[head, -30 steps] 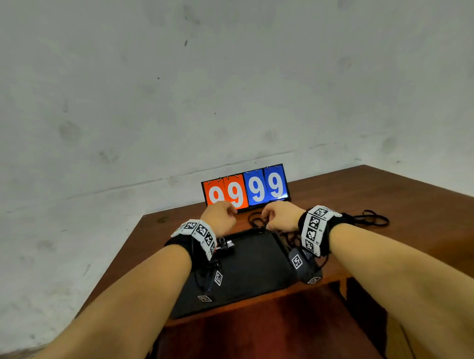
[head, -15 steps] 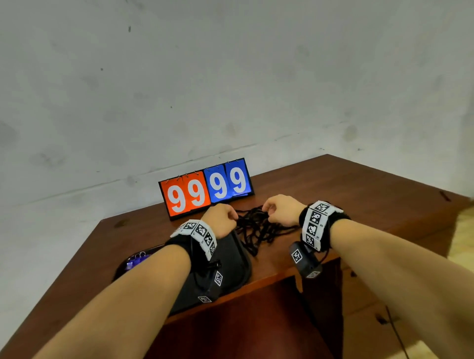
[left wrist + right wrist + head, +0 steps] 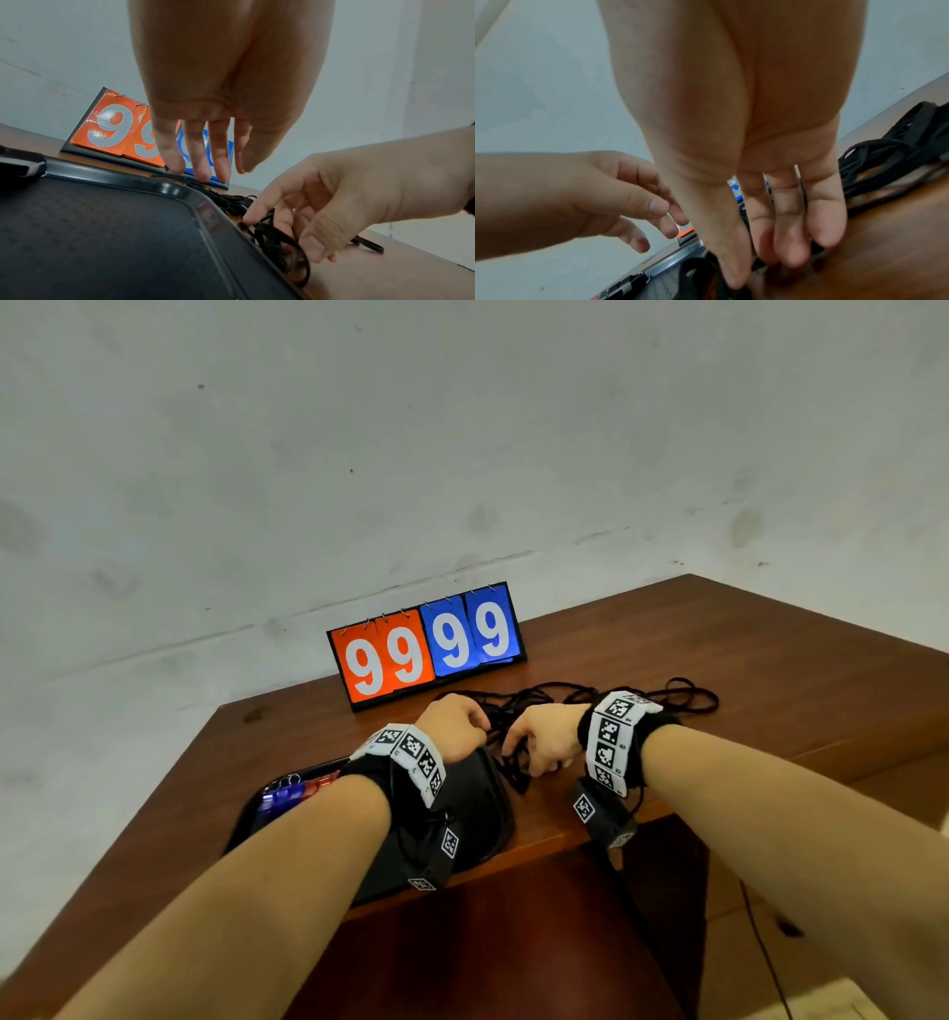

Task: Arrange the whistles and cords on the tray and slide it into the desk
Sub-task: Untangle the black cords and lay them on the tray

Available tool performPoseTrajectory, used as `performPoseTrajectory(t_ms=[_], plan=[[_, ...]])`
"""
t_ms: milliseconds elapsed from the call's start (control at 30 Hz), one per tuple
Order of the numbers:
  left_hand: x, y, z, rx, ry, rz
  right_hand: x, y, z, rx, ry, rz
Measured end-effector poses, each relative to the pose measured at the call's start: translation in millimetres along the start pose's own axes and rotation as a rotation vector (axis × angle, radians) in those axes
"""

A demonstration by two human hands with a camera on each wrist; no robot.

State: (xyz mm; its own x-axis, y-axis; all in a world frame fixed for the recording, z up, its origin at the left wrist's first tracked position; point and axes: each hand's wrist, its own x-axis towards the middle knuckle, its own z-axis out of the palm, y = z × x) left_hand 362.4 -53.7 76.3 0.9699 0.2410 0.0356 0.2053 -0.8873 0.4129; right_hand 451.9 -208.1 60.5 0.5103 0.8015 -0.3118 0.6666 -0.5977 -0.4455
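The tangled black fabric cords (image 3: 518, 711) lie on the brown wooden worktop (image 3: 719, 660), just beside the black plastic tray (image 3: 102, 233). Right hand (image 3: 334, 192) pinches strands; left hand (image 3: 218, 101) hovers released. Coloured whistles (image 3: 287, 796) appear trayed; cords and sliding remain.

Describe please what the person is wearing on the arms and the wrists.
Both forearms are bare, no sleeves. Each wrist has a black strap with a white band of black square markers: left wristband, right wristband. Under each wrist hangs a small black camera box with similar markers and thin black cable.
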Motion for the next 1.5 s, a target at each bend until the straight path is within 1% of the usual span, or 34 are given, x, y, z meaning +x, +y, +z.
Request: performPoseTrajectory(t_ms=[67,200,333,433,533,600,700,867,967,1067,1167,1267,1367,1433,1500], plan=[[-1.4,-0.4,-0.7,-0.001,-0.002,0.003,3.8,-0.5,2.6,-0.020,-0.011,-0.010],[-4.3,-0.5,-0.8,-0.024,-0.014,0.016,7.6,-1.6,7.6,-0.064,0.042,0.000],[-5.8,-1.3,0.8,-0.048,-0.035,0.019,10.0,0.0,7.9,-0.076,0.046,0.014],[-7.0,-1.3,1.0,-0.059,-0.041,0.030,8.5,5.7,4.5,-0.035,0.098,0.025],[-7.3,0.3,0.7,-0.070,-0.039,0.035,3.8,10.8,-1.0,0.106,0.188,0.034],[-7.8,0.7,1.0,-0.070,-0.045,0.036,1.7,12.1,-3.0,0.138,0.217,0.037],[-8.6,0.1,1.3,-0.077,-0.049,0.036,1.1,10.8,-0.4,0.000,0.212,0.065],[-13.2,-3.9,1.8,-0.088,-0.056,0.034,4.9,4.7,7.4,-0.169,0.135,0.073],[-16.0,-6.8,0.7,-0.084,-0.065,0.036,7.8,2.4,9.3,-0.216,0.130,0.074],[-16.9,-9.1,-1.6,-0.085,-0.061,0.033,11.1,5.8,9.7,-0.210,0.164,0.077],[-17.0,-8.9,-4.2,-0.093,-0.060,0.034,9.6,11.1,4.9,-0.082,0.266,0.060],[-14.3,-3.9,-6.0,-0.094,-0.032,0.045,2.3,12.5,-7.5,0.167,0.488,0.003],[-10.0,7.4,-9.0,-0.121,0.013,0.064,-6.7,10.6,-23.5,0.407,0.719,-0.018],[-7.9,14.7,-11.2,-0.168,0.047,0.073,-12.5,7.3,-33.1,0.586,0.789,-0.032],[-5.7,21.3,-12.6,-0.229,0.076,0.077,-19.2,3.5,-40.1,0.745,0.785,-0.053]])
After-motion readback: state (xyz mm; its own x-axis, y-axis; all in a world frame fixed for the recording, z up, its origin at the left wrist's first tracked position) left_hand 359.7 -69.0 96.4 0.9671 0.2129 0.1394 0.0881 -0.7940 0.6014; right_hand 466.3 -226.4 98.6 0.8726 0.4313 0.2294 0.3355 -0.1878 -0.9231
